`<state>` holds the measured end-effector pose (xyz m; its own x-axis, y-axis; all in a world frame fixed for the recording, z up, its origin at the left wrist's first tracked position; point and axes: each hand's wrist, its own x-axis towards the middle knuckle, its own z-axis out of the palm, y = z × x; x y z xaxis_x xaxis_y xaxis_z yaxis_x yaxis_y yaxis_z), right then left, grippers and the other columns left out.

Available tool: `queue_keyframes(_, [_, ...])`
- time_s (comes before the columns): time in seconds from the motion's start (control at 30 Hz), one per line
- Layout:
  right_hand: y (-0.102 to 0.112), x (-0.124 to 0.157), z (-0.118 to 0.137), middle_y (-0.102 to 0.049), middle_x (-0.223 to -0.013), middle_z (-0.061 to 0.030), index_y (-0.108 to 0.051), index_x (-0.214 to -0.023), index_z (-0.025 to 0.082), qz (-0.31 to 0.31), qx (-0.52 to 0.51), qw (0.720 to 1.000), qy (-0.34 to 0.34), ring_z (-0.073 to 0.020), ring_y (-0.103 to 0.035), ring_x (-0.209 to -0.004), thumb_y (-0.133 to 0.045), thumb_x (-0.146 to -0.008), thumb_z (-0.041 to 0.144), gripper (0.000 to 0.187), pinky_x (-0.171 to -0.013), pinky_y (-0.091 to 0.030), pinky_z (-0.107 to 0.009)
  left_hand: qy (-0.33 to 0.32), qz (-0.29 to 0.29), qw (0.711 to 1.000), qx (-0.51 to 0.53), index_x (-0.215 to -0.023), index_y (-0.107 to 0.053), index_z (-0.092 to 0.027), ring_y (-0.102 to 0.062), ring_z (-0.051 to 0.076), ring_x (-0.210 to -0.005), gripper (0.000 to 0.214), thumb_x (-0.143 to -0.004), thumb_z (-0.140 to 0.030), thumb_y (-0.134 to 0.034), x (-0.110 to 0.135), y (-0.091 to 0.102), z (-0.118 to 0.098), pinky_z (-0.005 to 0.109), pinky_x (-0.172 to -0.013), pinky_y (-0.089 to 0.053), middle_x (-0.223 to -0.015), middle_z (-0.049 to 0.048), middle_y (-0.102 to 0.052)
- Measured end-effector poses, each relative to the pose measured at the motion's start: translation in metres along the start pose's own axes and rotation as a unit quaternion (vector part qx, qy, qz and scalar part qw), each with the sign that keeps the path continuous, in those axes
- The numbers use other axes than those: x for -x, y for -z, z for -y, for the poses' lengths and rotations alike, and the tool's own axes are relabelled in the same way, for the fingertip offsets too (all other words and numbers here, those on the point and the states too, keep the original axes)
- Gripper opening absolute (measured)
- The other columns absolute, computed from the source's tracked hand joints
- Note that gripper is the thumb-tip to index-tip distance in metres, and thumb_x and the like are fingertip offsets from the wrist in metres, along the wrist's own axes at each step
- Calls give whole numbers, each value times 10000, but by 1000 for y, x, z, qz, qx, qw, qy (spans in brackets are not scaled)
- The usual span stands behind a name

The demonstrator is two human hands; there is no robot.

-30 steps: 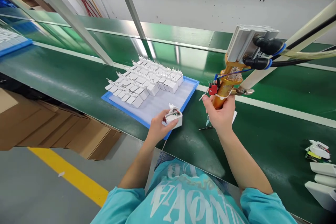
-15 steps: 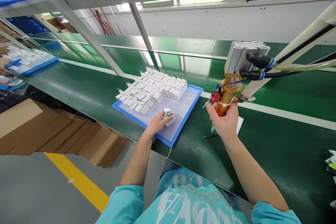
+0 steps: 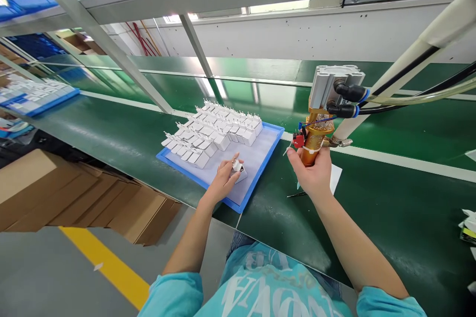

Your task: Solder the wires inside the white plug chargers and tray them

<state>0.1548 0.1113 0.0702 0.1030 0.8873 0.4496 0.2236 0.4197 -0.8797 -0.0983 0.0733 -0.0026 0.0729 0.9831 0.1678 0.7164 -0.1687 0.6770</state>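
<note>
Over the near right part of a blue-rimmed tray (image 3: 256, 185), my left hand (image 3: 222, 181) closes its fingers on a small white plug housing (image 3: 241, 176). A white piece at its top sits tilted by my fingertips, and a dark gap shows below it. My right hand (image 3: 315, 171) is wrapped round the gold-coloured barrel of a pneumatic tool (image 3: 312, 143). My thumb is beside a small red switch (image 3: 298, 140) strapped to the barrel. Rows of similar white plug housings (image 3: 211, 131), pins up, fill the far left part of the tray.
A slanted pole (image 3: 394, 59) and air hoses (image 3: 412, 105) run to the tool. Tweezers (image 3: 296, 194) and white paper (image 3: 335, 178) lie beneath my right hand. Cardboard boxes (image 3: 148, 213) stand below the bench at left. Another tray (image 3: 55, 101) sits far left.
The white piece on the housing in my left hand has tilted, and the inner parts seen before are now mostly covered. My right hand keeps its grip on the tool. The view has shifted slightly.
</note>
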Motion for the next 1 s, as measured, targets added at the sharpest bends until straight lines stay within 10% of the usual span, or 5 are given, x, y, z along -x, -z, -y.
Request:
queue_keyframes(0.37, [1,0,7,-456,-563,84,-392,-783,234,10,18,999,-28,-105,-442,-488,-642,-775,415,308,-525,-382,-283,21,-1,997,-78,-1157,-552,-221,-647,184,-813,349,-947,-476,-437,-3,2,2,298,-764,-505,-1052,58,-697])
queue_keyframes(0.83, [1,0,6,-457,-556,71,-378,-766,245,5,27,999,-21,-124,-450,-492,-629,-774,439,318,-544,-384,-308,89,32,983,-155,-1246,-422,-195,-635,321,-1027,428,-901,-440,-490,6,-11,2,403,-769,-504,-1200,160,-615])
queue_keyframes(1.0, [1,-2,4,-481,-574,61,-387,-786,243,4,29,999,-16,-137,-472,-511,-632,-774,434,310,-568,-395,-317,164,-5,979,123,-1214,-441,-223,-636,232,-806,516,-800,-454,-643,-1,-4,11,335,-661,-509,-1060,88,-636])
